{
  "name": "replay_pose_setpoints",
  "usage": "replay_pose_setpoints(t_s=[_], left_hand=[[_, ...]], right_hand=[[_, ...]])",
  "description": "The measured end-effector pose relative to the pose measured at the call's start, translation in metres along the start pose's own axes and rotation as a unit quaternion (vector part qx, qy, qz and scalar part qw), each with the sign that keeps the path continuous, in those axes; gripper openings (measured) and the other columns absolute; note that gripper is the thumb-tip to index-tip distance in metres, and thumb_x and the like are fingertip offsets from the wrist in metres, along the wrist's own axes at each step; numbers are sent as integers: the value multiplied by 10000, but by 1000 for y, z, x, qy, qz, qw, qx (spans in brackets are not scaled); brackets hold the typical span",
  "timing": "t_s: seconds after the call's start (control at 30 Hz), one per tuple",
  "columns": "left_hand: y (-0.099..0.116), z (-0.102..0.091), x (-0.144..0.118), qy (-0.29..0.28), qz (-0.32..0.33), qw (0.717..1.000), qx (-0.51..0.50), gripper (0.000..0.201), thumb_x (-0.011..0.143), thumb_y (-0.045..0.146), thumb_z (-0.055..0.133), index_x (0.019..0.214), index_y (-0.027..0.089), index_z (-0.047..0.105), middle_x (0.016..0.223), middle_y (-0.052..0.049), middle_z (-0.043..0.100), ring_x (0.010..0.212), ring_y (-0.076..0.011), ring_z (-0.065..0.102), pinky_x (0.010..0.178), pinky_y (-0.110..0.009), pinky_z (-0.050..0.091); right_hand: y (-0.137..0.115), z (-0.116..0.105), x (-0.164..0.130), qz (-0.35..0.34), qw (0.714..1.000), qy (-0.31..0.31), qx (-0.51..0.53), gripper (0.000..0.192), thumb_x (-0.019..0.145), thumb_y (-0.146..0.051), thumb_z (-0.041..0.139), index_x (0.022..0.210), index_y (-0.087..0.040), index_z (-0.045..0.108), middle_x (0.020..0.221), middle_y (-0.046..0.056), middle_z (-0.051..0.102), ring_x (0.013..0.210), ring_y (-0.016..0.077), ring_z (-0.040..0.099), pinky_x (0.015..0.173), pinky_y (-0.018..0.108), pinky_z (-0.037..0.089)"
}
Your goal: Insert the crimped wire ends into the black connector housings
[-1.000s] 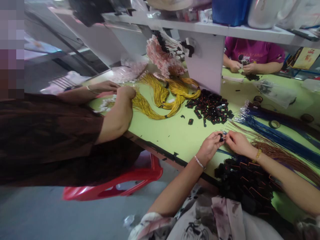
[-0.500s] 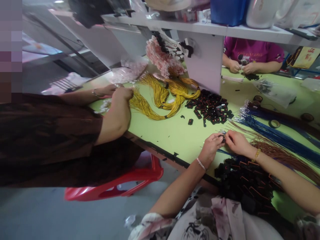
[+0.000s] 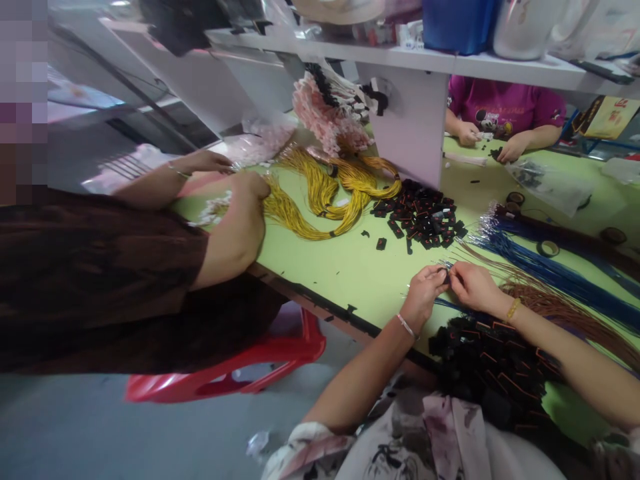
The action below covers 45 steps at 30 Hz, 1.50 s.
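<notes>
Hands meet over the green table (image 3: 345, 267), fingertip to fingertip: the left hand (image 3: 424, 293) and the right hand (image 3: 473, 285) are both pinched shut on one small black connector (image 3: 445, 272), which sits right between the two sets of fingertips, just above the tabletop. It is mostly hidden by the fingers, so its exact tilt cannot be told. Thin wire ends (image 3: 453, 261) poke out just beyond the pinch, toward the right hand's side. Each wrist wears a bracelet. Below the right forearm lies a dark heap of finished pieces (image 3: 493, 370), touching the table's near edge; beyond the hands, well apart, is a scattered pile of loose black connectors (image 3: 420, 215). To the right run bundles of blue wires (image 3: 545, 270) and brown wires (image 3: 565, 310), the brown ones passing just beside the right wrist. Farther off are yellow wires (image 3: 325, 200) in loops and, behind them, a pink bundle (image 3: 327, 117). A co-worker in a dark sleeve (image 3: 100, 280) sits on the left at a red stool (image 3: 240, 367) with both hands at the yellow wires' end — fingers closed, on what I cannot tell. Another co-worker in a magenta shirt (image 3: 505, 103) works across the table, under a white shelf (image 3: 400, 57).
</notes>
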<state>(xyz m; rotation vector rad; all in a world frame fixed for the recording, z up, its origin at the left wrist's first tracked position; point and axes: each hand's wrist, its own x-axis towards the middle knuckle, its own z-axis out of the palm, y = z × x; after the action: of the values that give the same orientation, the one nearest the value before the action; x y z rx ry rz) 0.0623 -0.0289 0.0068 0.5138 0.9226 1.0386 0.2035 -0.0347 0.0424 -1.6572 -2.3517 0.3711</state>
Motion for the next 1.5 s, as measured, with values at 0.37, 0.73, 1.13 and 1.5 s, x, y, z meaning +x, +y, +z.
replay_pose_setpoints(t_s=[0.37,0.73,1.13,1.5], left_hand=[[6,-1,-2,-13,-4,999,36,333,598,278,791,846,132,623,800,-44,624,739,-125,593,753,-295,490],[5,0,-2,-38,-24,999,-4,231,663,213,747,841,129,628,855,-52,614,773,-126,585,781,-303,482],[0,-1,6,-72,-58,993,-77,116,763,118,622,878,111,631,825,-58,617,760,-120,592,769,-262,470],[0,-2,7,-78,-63,992,-78,108,766,118,627,873,103,629,805,-62,619,722,-114,590,708,-241,459]], right_hand=[[18,-7,32,119,991,-5,-65,195,874,-244,440,889,-175,621,920,84,647,770,175,557,630,264,311],[14,0,22,66,989,91,95,128,856,-229,431,816,-168,535,693,28,590,587,143,493,569,251,332],[5,-3,-5,24,974,117,190,111,761,-219,515,657,-185,500,576,-32,460,532,103,406,532,228,301],[6,-2,-7,20,989,98,110,97,776,-230,509,690,-187,520,622,0,533,554,120,432,547,240,296]])
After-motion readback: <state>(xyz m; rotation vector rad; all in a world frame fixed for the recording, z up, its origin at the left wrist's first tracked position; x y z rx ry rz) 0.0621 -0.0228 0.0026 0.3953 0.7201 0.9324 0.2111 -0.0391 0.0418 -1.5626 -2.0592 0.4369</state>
